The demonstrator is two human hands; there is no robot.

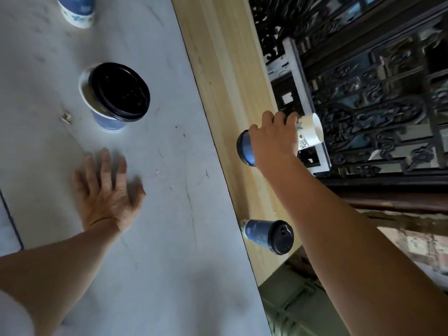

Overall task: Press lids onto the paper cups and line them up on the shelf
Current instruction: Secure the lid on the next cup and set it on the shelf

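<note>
- The right hand (274,139) has its fingers wrapped over the side of the held cup (308,133), gripping it firmly. The cup is above the long edge of the wooden shelf (218,57), and I cannot tell whether it touches the wood.
- The held cup is turned on its side, with its black lid (243,149) facing the table (157,214) and its pale base towards the dark ironwork (375,93).
- To do this well, I would say bring it upright first, then set the base flat on the shelf. It should line up with the second lidded cup (260,235), which stands further along near the shelf's end. Only then let go.
- Leave a small gap so the 2 cups do not knock each other.
- The left hand (106,187) lies flat on the table with its fingers spread and relaxed, holding nothing. It is blurred.
- A third cup (106,121) stands mid-table, well apart from the shelf. Its loose lid (118,92) sits off-centre, so it probably still needs pressing down.
- A fourth cup (77,13) is at the table's far edge, with no lid that I can see.
</note>
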